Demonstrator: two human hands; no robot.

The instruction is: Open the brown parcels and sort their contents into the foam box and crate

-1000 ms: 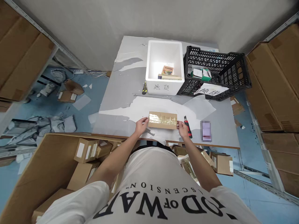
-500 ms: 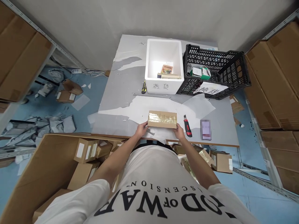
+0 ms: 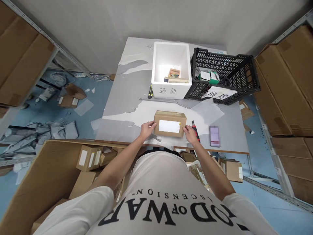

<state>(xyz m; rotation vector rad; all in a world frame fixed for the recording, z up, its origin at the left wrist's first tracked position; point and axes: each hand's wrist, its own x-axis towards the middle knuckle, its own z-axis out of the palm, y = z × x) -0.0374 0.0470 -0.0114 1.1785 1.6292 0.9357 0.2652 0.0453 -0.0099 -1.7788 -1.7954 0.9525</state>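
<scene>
A small brown cardboard box (image 3: 170, 114) is held between my two hands over the near part of the table. Its side with a white label (image 3: 168, 126) faces me. My left hand (image 3: 148, 128) grips the left end, fingers closed on the edge. At the opposite end my right hand (image 3: 190, 133) pinches the box in the same way. Just beyond the right hand lies a red and black utility knife (image 3: 194, 126), its lower part partly hidden by that hand. A phone-shaped item (image 3: 214, 136), blurred out, rests farther right.
A white foam box (image 3: 171, 90) with a few items stands at the back of the grey table (image 3: 127, 85), beside a black plastic crate (image 3: 225, 65). A yellow and black cutter (image 3: 150, 92) lies near the foam box. A large carton (image 3: 31, 186) of parcels is at lower left.
The cardboard box has been turned: its taped face showed before, and now the white-labelled side faces me. Both hands have risen slightly, still at its ends.
</scene>
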